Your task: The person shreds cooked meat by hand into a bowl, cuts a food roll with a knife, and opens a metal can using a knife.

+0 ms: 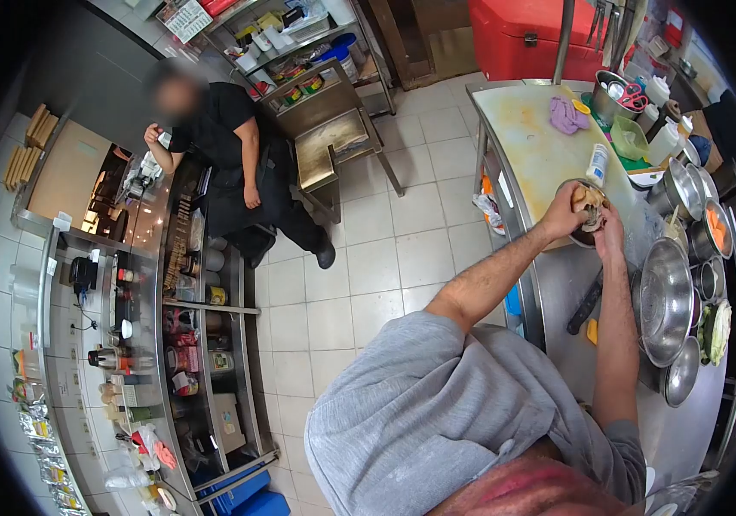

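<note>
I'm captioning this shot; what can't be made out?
In the head view:
Bowl contents: mostly hidden by left hand, right hand and brownish item.
Brownish item's identity: hands cover parts.
White bottle label: too small.
Red box top: cut off by upper edge.

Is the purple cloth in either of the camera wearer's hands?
No, the purple cloth lies on the cutting board, while the left hand and right hand hold a pale piece of food.

Single head-worn view, steeply downward
</note>
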A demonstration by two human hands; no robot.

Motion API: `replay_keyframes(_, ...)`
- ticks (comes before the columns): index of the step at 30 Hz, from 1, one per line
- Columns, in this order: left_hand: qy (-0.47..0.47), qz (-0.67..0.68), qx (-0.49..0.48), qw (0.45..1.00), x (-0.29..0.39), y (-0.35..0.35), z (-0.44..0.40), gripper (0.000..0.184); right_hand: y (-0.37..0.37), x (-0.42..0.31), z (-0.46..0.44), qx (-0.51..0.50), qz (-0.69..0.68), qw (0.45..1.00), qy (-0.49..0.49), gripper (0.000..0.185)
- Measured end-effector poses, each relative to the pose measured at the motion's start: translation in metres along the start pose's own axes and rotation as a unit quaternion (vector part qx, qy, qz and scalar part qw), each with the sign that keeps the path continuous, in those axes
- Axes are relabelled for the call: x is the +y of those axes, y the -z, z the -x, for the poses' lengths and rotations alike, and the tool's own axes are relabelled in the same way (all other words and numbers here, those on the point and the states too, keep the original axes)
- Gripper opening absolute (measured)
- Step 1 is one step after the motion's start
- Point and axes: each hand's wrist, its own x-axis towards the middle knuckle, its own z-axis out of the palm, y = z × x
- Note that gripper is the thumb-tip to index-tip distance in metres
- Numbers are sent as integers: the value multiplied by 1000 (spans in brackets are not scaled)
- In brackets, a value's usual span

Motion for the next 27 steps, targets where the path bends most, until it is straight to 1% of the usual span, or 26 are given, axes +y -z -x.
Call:
replay_keyframes(1,-40,-93,-8,995,10,2,5,62,1,-1,-3,0,-1,1000,0,42)
replay_keyframes(2,-80,-186,-16,979,21,4,10,62,2,-1,-7,35,73,997,13,45)
replay_keyframes(3,-64,-177,-21,982,24,5,13,62,-1,-4,-6,70,147,986,25,47)
replay_keyframes(4,-62,-179,-20,982,22,6,15,62,-3,-8,-6,69,146,987,23,47)
replay_keyframes(5,-58,-171,-20,983,19,7,17,62,-2,-17,-6,83,356,927,84,49)
replay_keyframes(6,-53,-162,-19,985,17,8,19,62,-5,-29,-2,91,549,819,141,50)
replay_keyframes(7,-49,-161,-20,985,19,9,20,62,-23,-44,8,95,617,745,234,50)
replay_keyframes(8,-76,-188,-28,979,27,9,21,61,-52,-61,20,96,675,658,321,50)
replay_keyframes(9,-100,-214,-38,971,31,7,22,60,-77,-76,18,14,580,696,423,49)
replay_keyframes(10,-90,-214,-43,972,31,4,24,60,-130,-102,49,-39,508,736,446,50)
replay_keyframes(12,-241,-228,33,943,23,0,20,59,-199,-129,91,-77,463,695,545,49)
replay_keyframes(13,-174,-170,-37,969,10,2,15,65,-215,-135,103,-76,460,701,540,49)
replay_keyframes(14,-99,-116,-96,984,-4,4,11,72,-227,-139,115,-96,449,698,549,48)
replay_keyframes(15,-140,-163,-91,973,-8,5,14,72,-231,-139,123,-115,440,693,560,46)
replay_keyframes(16,-161,-184,-90,966,-3,9,20,73,-226,-134,126,-113,440,694,558,46)
replay_keyframes(17,-182,-205,-87,958,3,12,26,73,-213,-128,124,-99,446,702,546,44)
replay_keyframes(18,-221,-246,-53,942,29,20,46,72,-196,-119,126,-87,453,712,529,42)
replay_keyframes(19,-265,-291,-17,919,46,29,54,70,-175,-105,127,-51,448,761,466,40)
replay_keyframes(20,-266,-290,-14,919,42,33,59,70,-149,-86,131,-16,440,806,396,39)
replay_keyframes(21,-234,-319,-6,918,32,39,63,63,-123,-71,136,11,463,809,362,37)
replay_keyframes(22,-201,-345,1,917,23,43,63,57,-98,-49,141,47,395,867,299,37)
replay_keyframes(24,-208,-340,14,917,10,47,59,57,-51,-6,160,118,304,920,218,37)
replay_keyframes(26,-206,-318,-21,925,-1,48,57,54,-17,23,188,158,380,894,174,36)
replay_keyframes(27,-218,-313,-11,924,-4,48,56,52,10,45,200,167,386,889,181,36)
